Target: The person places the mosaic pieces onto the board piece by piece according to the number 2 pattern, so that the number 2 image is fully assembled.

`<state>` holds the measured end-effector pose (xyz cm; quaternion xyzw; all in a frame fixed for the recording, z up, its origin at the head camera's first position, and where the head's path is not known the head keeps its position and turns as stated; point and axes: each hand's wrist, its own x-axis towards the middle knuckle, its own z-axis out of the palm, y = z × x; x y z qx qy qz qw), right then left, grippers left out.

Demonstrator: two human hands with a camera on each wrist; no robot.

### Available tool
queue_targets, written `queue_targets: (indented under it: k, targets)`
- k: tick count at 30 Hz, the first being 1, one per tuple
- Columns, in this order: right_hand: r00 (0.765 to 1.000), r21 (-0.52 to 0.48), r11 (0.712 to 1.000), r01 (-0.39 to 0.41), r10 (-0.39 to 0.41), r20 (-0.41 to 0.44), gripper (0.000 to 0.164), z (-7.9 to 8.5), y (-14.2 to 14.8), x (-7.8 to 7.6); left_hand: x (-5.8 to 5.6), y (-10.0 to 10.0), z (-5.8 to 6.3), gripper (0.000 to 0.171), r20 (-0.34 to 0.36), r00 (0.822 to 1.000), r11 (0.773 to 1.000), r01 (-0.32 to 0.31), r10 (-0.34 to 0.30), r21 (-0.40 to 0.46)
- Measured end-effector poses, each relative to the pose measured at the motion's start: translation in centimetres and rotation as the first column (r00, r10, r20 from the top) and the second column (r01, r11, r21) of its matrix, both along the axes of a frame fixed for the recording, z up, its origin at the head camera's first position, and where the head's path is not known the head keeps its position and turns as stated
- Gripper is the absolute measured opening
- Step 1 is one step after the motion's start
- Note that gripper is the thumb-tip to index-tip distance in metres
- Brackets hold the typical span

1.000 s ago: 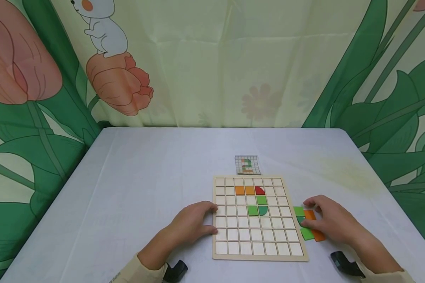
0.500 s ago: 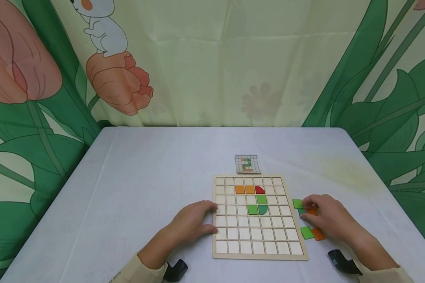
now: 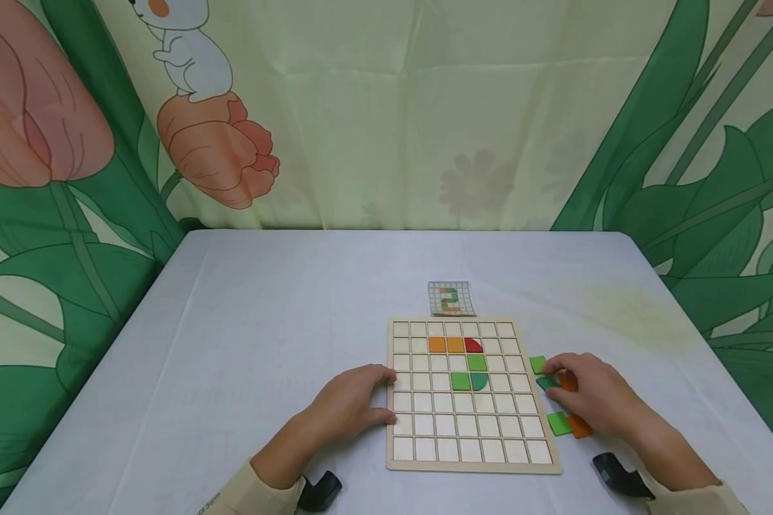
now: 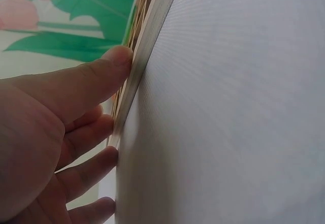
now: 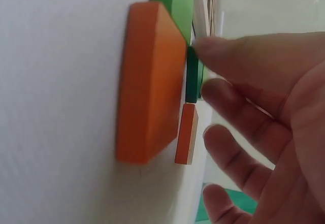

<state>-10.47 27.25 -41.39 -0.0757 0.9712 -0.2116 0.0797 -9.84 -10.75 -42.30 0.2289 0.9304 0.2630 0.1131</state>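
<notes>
A light wooden grid board (image 3: pixel 477 468) lies on the table, bearing orange, red and green tiles in its upper cells. My left hand (image 3: pixel 354 404) rests its thumb and fingertips against the board's left edge, fingers fairly straight in the left wrist view. Just right of the board, my right hand (image 3: pixel 595 390) reaches low over loose tiles. Its thumb tip and forefinger are right at a dark green tile (image 5: pixel 192 76), with a light green tile (image 3: pixel 537 365) by the forefinger. An orange tile (image 3: pixel 568 380) shows partly under the hand. Another green tile (image 3: pixel 559 423) and orange tile (image 3: pixel 580 427) lie nearer.
Behind the board's far edge lies a small gridded pattern card (image 3: pixel 451 299) with a coloured figure. A white cloth covers the table (image 3: pixel 264 322). A printed floral curtain (image 3: pixel 373 129) hangs behind it.
The light green, dark green and upper orange tiles have slid away from the nearer pair, the greens also leftward. My right hand has shifted slightly left; the left hand stays put.
</notes>
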Motion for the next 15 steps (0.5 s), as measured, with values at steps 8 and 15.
queue_targets:
  k: [8, 15]
  targets:
    - [1.000, 0.038, 0.999, 0.010, -0.010, -0.016, 0.039, -0.09, -0.09, -0.06, -0.01, -0.05, -0.13, 0.055, 0.004, 1.000, 1.000, -0.003, 0.002, 0.003]
    - [0.999, 0.034, 0.999, 0.017, -0.016, -0.028, 0.038, -0.16, -0.22, -0.15, -0.02, -0.11, -0.17, 0.055, 0.004, 1.000, 1.000, -0.001, 0.001, 0.012]
